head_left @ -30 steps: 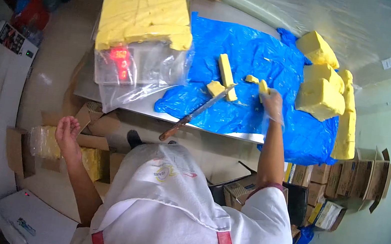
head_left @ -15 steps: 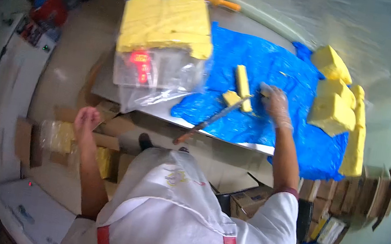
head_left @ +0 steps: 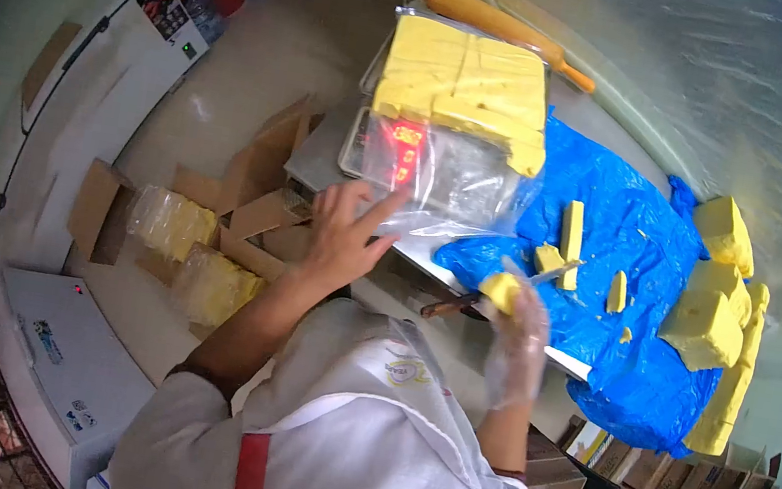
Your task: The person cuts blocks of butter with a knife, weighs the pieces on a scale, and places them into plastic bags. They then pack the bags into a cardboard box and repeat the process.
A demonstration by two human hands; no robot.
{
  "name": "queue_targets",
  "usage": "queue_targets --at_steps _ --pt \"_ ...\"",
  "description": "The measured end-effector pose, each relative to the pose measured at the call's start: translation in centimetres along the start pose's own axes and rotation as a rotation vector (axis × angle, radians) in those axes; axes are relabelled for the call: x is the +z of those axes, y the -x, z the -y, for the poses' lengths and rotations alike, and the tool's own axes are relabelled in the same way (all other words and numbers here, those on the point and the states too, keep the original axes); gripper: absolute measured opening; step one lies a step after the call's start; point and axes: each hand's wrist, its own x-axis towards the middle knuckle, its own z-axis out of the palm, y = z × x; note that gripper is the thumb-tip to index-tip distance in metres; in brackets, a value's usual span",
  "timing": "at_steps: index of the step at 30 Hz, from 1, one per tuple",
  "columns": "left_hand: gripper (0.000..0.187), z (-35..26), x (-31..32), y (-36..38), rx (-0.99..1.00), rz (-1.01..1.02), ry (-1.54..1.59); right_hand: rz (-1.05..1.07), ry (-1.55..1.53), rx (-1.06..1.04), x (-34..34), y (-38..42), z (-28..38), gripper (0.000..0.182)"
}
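My bare left hand [head_left: 344,235] is open, fingers spread. Its index finger points at the lower edge of a clear plastic bag [head_left: 463,200], just below the red digits of a scale [head_left: 353,148]. Inside the bag lies a wide slab of yellow butter [head_left: 466,79]. My right hand [head_left: 525,330], in a clear plastic glove, grips a small piece of butter [head_left: 501,290] over the table's front edge. Just beyond it a knife [head_left: 451,304] with a brown handle lies across blue plastic sheeting [head_left: 603,246], its blade crossing a butter stick [head_left: 570,241] beside a small chunk [head_left: 547,259].
Large butter blocks [head_left: 709,312] and a long strip [head_left: 729,381] line the table's right side. Behind the scale rests a rolling pin [head_left: 495,22]. Open cardboard boxes [head_left: 267,160] and wrapped butter [head_left: 172,222] sit on the floor at left, near a white freezer [head_left: 65,363].
My right hand has come back from the blue sheeting towards me with a butter piece. My left hand has risen towards the bag and its fingers have spread. The view has turned left.
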Motion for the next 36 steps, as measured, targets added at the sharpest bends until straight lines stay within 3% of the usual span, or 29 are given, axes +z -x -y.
queue_targets --at_steps 3,7,10,12,14,16,17,20,21,24,27,30,33,36 --pt "0.033 0.8 0.1 -1.6 0.102 0.116 0.046 0.053 -0.216 -0.014 6.2 -1.1 -2.4 0.053" --pt "0.028 1.6 0.9 -2.5 0.258 -0.005 0.193 0.039 -0.322 -0.035 11.9 -5.5 -4.3 0.045" --pt "0.021 1.2 0.9 -2.7 0.212 -0.058 0.266 0.114 -0.326 -0.115 14.7 -9.8 -5.5 0.038" --pt "0.02 1.5 0.9 -2.6 0.215 -0.035 0.285 0.196 -0.358 -0.16 13.8 -16.6 -11.4 0.037" --pt "0.02 1.8 0.8 -2.5 0.205 -0.004 0.305 0.182 -0.245 -0.211 15.1 -18.1 -11.9 0.037" --pt "0.018 1.9 0.9 -2.3 0.181 0.031 0.324 0.071 0.01 -0.267 19.4 -15.3 -7.5 0.037" --pt "0.018 2.2 0.8 -2.4 0.174 0.022 0.345 -0.111 0.445 -0.289 20.4 -15.8 -6.9 0.023" --pt "0.017 2.0 0.9 -2.4 0.159 0.026 0.39 0.08 0.393 -0.295 19.2 -17.1 -7.8 0.018" --pt "0.017 2.1 1.0 -2.4 0.158 0.034 0.394 0.216 0.137 -0.346 18.9 -17.5 -8.1 0.015" --pt "0.017 2.3 1.0 -2.7 0.164 0.065 0.41 0.092 0.254 -0.055 18.5 -19.0 -7.6 0.012" --pt "0.017 2.3 1.0 -2.8 0.166 0.072 0.412 0.045 -0.121 -0.24 19.5 -16.3 -7.4 0.011" --pt "0.017 2.3 1.4 -2.5 0.16 0.08 0.415 -0.005 -0.027 -0.285 20.5 -16.2 -7.3 0.015" --pt "0.016 1.9 2.0 -2.5 0.18 0.107 0.387 0.036 0.015 -0.111 21.0 -15.7 -5.5 0.02" --pt "0.015 1.7 2.6 -2.8 0.169 0.098 0.406 0.008 -0.135 0.048 21.1 -15.6 -4.8 0.023"
